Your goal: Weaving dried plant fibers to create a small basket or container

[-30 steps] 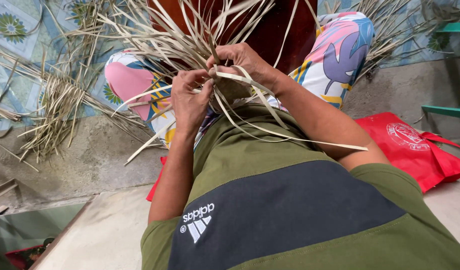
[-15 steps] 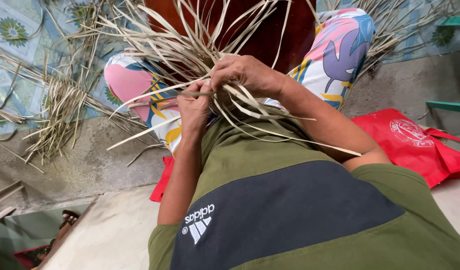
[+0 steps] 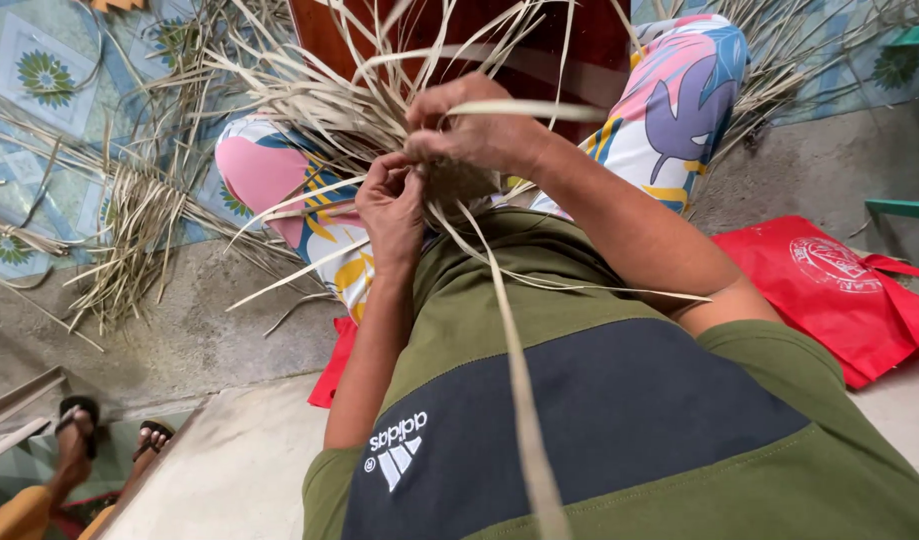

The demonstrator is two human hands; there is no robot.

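Note:
A half-woven piece of pale dried leaf strips (image 3: 459, 182) rests on my lap, with many loose strip ends (image 3: 319, 95) fanning up and left. My left hand (image 3: 391, 205) pinches strips at the left edge of the woven part. My right hand (image 3: 474, 125) grips the weave from above, with one strip (image 3: 539, 108) bent across its knuckles. One long strip (image 3: 519, 380) runs from the weave down over my green and dark shirt toward the camera. My knees in flowered trousers (image 3: 679, 95) frame the work.
A heap of loose dried strips (image 3: 129, 230) lies on the patterned floor mat at the left. A red cloth bag (image 3: 829, 285) lies on the concrete at the right. Another person's sandalled feet (image 3: 79, 440) show at the lower left. Dark wooden furniture (image 3: 499, 30) stands ahead.
My right hand has lifted a little and pulled a strip across its knuckles. One long strip has swung down toward the camera. Another person's feet have come into view at lower left.

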